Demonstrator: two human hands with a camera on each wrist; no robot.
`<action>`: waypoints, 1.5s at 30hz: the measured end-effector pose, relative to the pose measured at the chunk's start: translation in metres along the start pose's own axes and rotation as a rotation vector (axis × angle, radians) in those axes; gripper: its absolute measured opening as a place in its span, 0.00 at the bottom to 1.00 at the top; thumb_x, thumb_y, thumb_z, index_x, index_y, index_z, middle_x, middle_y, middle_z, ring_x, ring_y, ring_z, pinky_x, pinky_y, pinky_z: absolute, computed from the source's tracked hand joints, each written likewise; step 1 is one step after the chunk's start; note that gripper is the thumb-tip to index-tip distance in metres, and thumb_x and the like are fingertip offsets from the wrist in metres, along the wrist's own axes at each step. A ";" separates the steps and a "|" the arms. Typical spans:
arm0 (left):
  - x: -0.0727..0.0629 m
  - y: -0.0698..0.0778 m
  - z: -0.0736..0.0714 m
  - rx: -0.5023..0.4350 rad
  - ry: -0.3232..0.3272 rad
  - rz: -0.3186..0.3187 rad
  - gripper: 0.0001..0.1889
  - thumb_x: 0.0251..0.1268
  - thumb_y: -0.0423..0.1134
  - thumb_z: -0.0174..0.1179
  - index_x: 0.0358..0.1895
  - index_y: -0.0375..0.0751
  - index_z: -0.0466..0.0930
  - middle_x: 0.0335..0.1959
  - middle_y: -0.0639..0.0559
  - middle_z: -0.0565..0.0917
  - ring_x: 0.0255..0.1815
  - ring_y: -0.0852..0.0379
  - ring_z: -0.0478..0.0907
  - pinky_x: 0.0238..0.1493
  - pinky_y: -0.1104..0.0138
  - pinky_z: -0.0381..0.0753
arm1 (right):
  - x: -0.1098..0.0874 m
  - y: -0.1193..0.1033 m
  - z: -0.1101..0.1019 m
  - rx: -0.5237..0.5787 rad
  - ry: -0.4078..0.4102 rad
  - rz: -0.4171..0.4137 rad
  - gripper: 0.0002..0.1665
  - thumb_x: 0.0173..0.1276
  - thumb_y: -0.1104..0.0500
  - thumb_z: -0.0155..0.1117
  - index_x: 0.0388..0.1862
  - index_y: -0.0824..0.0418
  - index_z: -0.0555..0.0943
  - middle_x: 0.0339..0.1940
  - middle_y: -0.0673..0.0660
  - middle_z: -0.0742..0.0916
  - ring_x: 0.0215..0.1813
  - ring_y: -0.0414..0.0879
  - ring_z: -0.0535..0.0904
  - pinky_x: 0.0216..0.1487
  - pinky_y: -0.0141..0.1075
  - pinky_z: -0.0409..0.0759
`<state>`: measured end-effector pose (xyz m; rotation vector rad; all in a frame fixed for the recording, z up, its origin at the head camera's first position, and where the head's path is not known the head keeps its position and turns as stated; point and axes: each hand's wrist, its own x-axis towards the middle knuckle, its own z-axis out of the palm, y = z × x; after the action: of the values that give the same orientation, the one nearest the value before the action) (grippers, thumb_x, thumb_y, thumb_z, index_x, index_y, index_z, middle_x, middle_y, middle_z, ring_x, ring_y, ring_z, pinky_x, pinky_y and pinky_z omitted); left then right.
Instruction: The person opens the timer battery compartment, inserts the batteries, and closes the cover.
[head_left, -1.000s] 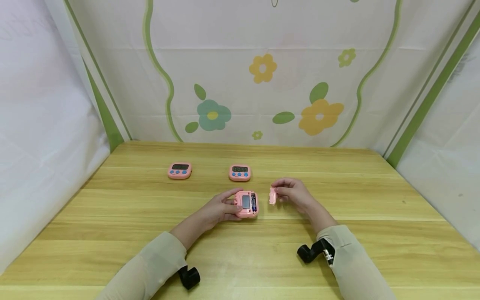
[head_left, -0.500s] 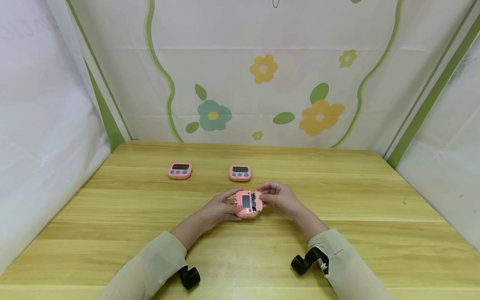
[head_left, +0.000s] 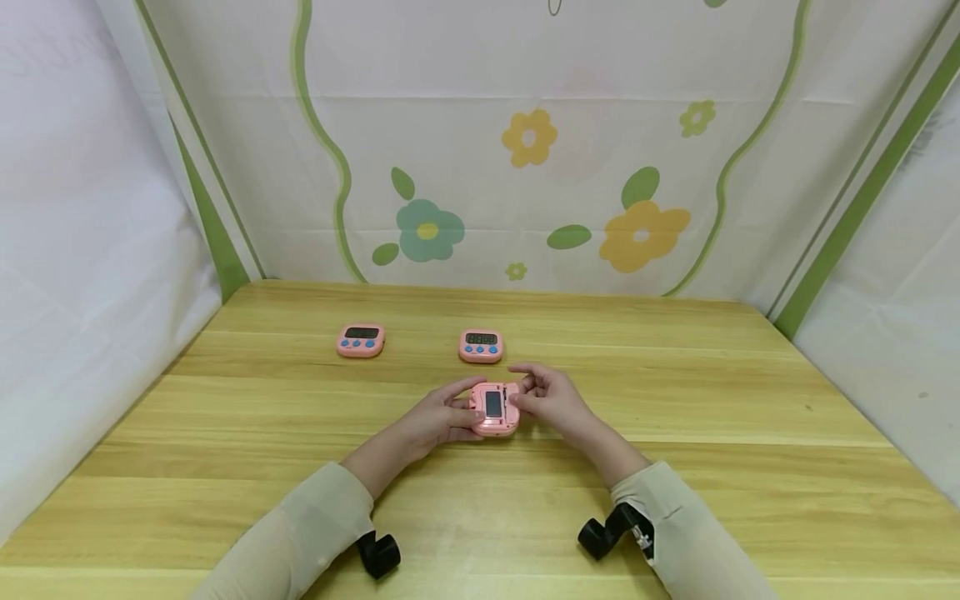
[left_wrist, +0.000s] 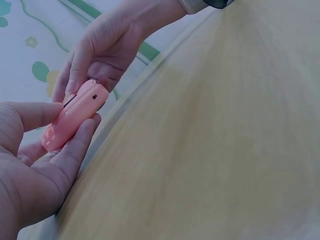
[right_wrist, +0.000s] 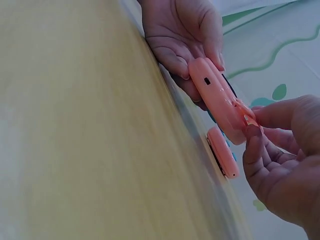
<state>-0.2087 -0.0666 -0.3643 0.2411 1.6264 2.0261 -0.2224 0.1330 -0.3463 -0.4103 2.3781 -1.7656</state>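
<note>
A pink digital timer (head_left: 497,428) is held back side up above the table, with a dark panel showing in its back. My left hand (head_left: 437,418) grips its left side, thumb on the back and fingers beneath. At the timer's right edge my right hand (head_left: 557,405) pinches the pink battery cover (right_wrist: 245,111) between thumb and finger. In the right wrist view the cover sits tilted against the timer, a small gap under it. The cover and fingers hide most of the battery compartment in the head view.
Two more pink timers with blue buttons lie face up farther back, the left timer (head_left: 361,341) and the middle timer (head_left: 481,347). The wooden table (head_left: 675,375) ends at a flowered white cloth (head_left: 480,167) behind.
My right hand has moved left with the battery cover, from beside the timer onto its edge. The batteries seen earlier are now mostly covered. The left hand holds its place.
</note>
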 end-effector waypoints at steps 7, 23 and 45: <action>0.001 0.000 0.000 -0.001 -0.003 -0.005 0.32 0.55 0.24 0.52 0.65 0.41 0.53 0.48 0.35 0.71 0.38 0.50 0.76 0.42 0.60 0.76 | -0.001 0.000 0.002 -0.069 0.035 -0.023 0.15 0.53 0.69 0.61 0.41 0.71 0.74 0.25 0.57 0.76 0.26 0.43 0.70 0.24 0.27 0.70; 0.002 0.001 -0.001 -0.002 0.009 -0.008 0.32 0.55 0.25 0.53 0.64 0.42 0.55 0.47 0.36 0.72 0.38 0.49 0.76 0.42 0.59 0.76 | -0.002 0.004 0.002 -0.037 0.031 -0.070 0.13 0.54 0.68 0.62 0.40 0.70 0.76 0.24 0.56 0.77 0.25 0.42 0.69 0.23 0.27 0.70; 0.001 0.001 -0.001 -0.001 -0.007 0.005 0.31 0.56 0.26 0.53 0.64 0.39 0.54 0.48 0.35 0.71 0.38 0.50 0.76 0.41 0.60 0.76 | -0.002 0.003 0.002 -0.073 0.018 -0.068 0.12 0.55 0.68 0.60 0.40 0.70 0.76 0.24 0.55 0.76 0.25 0.42 0.69 0.22 0.27 0.69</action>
<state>-0.2099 -0.0675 -0.3637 0.2516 1.6219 2.0278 -0.2200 0.1326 -0.3503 -0.4918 2.4749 -1.7217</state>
